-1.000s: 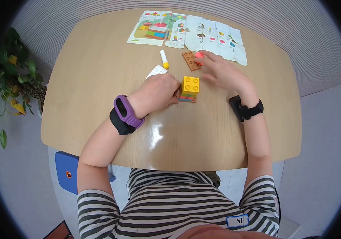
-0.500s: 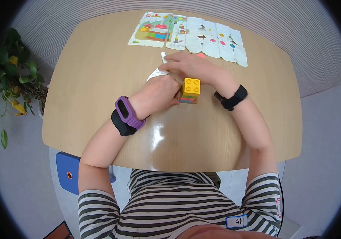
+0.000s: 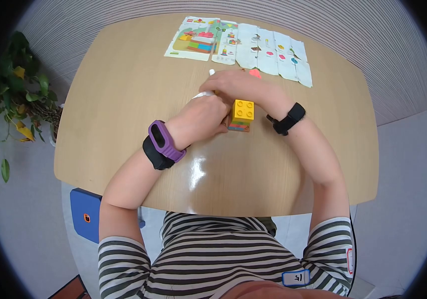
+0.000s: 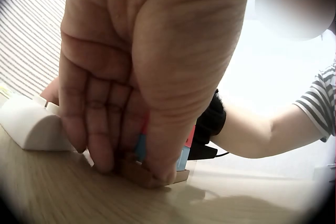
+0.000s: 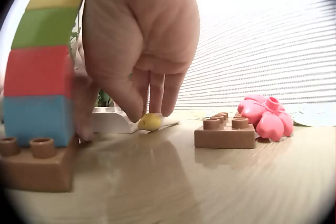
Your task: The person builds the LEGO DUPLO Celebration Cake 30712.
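A stack of blue, red, green and yellow bricks [image 3: 243, 110] [image 5: 41, 74] stands on a brown plate [image 5: 39, 174]. At its left side, the left hand [image 3: 199, 117] [image 4: 142, 77] pinches brown plastic [image 4: 137, 173] low on the table between thumb and fingers. The right hand [image 3: 233, 84] [image 5: 144, 40] reaches across behind the stack, fingers pointing down. Its thumb and fingertips close around the yellow end [image 5: 150, 122] of a white stick [image 3: 212, 72] lying on the table. A white curved piece [image 3: 203, 94] [image 4: 34, 124] lies beside the left hand, partly covered.
Right of the right hand's fingers lies another brown studded plate [image 5: 224, 139] with a pink flower piece [image 5: 272, 120] against it. Unfolded picture sheets [image 3: 238, 45] are spread along the table's far side. A plant [image 3: 24, 89] stands beyond the left edge.
The right hand has moved left from the brown plate and pink piece to the white stick, covering its yellow end. The left hand has stayed beside the stack.
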`<control>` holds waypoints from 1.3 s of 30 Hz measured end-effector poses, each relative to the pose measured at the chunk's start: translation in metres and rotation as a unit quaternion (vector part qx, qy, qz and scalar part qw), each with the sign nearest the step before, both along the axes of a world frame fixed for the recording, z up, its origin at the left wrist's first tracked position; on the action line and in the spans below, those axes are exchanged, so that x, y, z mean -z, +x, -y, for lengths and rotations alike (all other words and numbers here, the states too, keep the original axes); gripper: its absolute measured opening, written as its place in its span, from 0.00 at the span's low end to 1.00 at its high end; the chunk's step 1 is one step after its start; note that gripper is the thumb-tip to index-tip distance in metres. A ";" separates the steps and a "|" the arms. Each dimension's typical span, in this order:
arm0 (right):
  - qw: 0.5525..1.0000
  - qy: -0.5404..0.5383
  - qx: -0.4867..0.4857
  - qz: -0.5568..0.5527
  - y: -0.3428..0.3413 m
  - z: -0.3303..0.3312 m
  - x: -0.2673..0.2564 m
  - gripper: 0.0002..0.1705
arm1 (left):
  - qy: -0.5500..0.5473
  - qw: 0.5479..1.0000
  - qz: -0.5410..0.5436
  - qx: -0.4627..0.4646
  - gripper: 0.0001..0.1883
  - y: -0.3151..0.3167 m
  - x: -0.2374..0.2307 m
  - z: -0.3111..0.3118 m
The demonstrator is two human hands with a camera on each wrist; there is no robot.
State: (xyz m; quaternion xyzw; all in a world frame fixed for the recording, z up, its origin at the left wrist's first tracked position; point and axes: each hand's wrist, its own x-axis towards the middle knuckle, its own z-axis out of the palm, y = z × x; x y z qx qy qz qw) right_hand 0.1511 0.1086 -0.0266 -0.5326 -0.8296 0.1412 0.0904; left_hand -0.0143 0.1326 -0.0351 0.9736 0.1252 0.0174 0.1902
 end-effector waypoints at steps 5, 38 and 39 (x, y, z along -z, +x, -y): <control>0.996 0.077 -0.018 -0.035 0.017 0.003 0.022 0.14 | 0.001 1.000 0.015 -0.011 0.14 0.000 -0.004 0.003; 0.916 0.231 0.118 -0.306 0.007 0.098 -0.052 0.11 | -0.004 0.999 0.041 0.022 0.16 -0.001 -0.001 -0.001; 0.917 0.233 0.120 -0.301 0.007 0.098 -0.052 0.11 | -0.003 0.999 0.042 0.020 0.16 -0.001 -0.001 -0.001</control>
